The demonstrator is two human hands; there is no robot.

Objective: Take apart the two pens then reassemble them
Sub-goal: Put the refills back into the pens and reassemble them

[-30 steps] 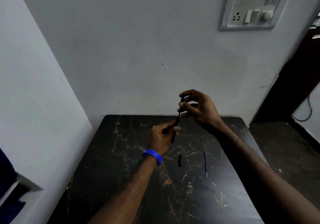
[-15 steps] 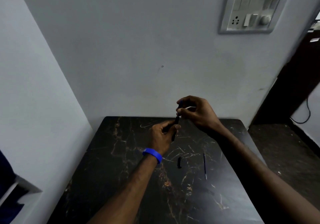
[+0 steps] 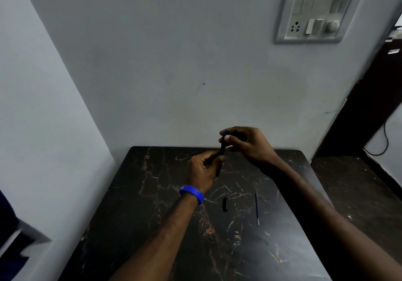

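A dark pen (image 3: 222,150) stands nearly upright above the far part of the black marble table (image 3: 152,204). My left hand (image 3: 203,169), with a blue wristband, grips its lower half. My right hand (image 3: 245,143) pinches its blue upper end between thumb and fingers. On the table nearer to me lie a short black pen piece (image 3: 225,204) and, to its right, a thin blue refill (image 3: 257,208).
The table sits in a corner, with grey walls behind and to the left. A switch panel (image 3: 315,13) hangs high on the back wall. A dark doorway and floor lie to the right, with a black cable (image 3: 385,141) by the wall.
My right hand dropped toward the left hand, then rose slightly again at the pen's top. The left hand stayed put, and the loose parts on the table did not move.
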